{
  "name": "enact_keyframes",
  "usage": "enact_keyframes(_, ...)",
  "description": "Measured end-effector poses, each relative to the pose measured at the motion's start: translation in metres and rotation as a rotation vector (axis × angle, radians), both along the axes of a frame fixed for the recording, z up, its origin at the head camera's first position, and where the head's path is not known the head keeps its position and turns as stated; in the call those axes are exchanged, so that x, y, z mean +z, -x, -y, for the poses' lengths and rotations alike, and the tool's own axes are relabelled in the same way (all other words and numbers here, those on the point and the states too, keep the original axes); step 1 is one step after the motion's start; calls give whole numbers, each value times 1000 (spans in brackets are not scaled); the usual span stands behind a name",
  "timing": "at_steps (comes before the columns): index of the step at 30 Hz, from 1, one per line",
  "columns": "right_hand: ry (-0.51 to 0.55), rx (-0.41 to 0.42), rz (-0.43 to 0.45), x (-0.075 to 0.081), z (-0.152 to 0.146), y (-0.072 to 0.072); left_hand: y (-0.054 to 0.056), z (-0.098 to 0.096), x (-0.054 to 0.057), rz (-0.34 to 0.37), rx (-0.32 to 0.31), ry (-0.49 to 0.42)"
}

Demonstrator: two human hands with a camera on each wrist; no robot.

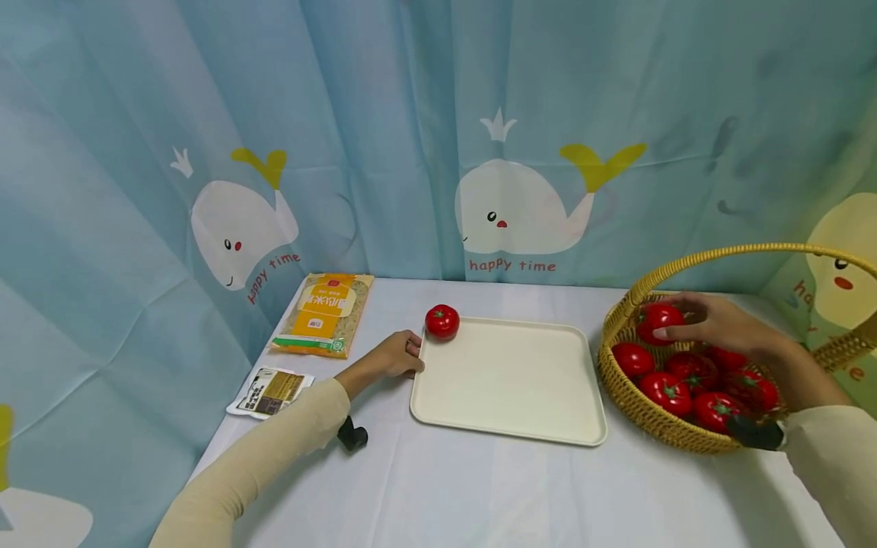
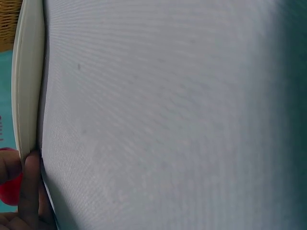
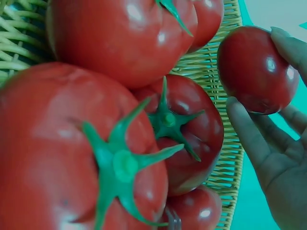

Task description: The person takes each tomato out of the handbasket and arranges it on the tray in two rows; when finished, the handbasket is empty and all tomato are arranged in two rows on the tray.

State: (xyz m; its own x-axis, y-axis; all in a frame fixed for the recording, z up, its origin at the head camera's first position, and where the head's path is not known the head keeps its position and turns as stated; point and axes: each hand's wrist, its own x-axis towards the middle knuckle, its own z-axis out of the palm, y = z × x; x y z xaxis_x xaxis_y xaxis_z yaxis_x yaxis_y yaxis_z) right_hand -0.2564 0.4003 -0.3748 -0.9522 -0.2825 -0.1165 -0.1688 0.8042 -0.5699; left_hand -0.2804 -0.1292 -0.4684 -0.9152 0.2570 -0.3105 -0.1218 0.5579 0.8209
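Note:
My right hand [image 1: 728, 326] grips a red tomato [image 1: 659, 323] at the back left of the wicker basket [image 1: 626, 407], above the other tomatoes. In the right wrist view, thumb and fingers lie around this tomato [image 3: 259, 69], while tomatoes with green stems [image 3: 168, 120] fill the basket beside it. My left hand [image 1: 397, 355] pinches the left rim of a cream tray [image 1: 507, 380]. The left wrist view has the tray's edge [image 2: 29, 81] between thumb and fingers. One tomato [image 1: 441, 323] sits at the tray's back left corner.
A yellow-labelled bag of grain [image 1: 325, 316] lies at the back left of the table. Nearer me is a small white and brown packet [image 1: 270, 392]. The basket's tall handle [image 1: 740, 250] arches over the right side. A blue curtain [image 1: 397, 152] hangs behind the table.

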Motion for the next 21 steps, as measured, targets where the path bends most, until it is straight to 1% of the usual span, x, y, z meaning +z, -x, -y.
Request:
enact_keyframes(4, 36, 14, -4, 2, 0, -5, 0, 0, 0, -1, -3, 9)
enact_keyframes(7, 52, 4, 2, 4, 2, -7, 0, 0, 0, -1, -2, 12)
enact_keyframes(13, 28, -21, 11, 10, 8, -11, 1, 1, -1, -2, -1, 2)
enact_keyframes(21, 40, 16, -38, 14, 13, -21, 0, 0, -1, -5, -7, 7)
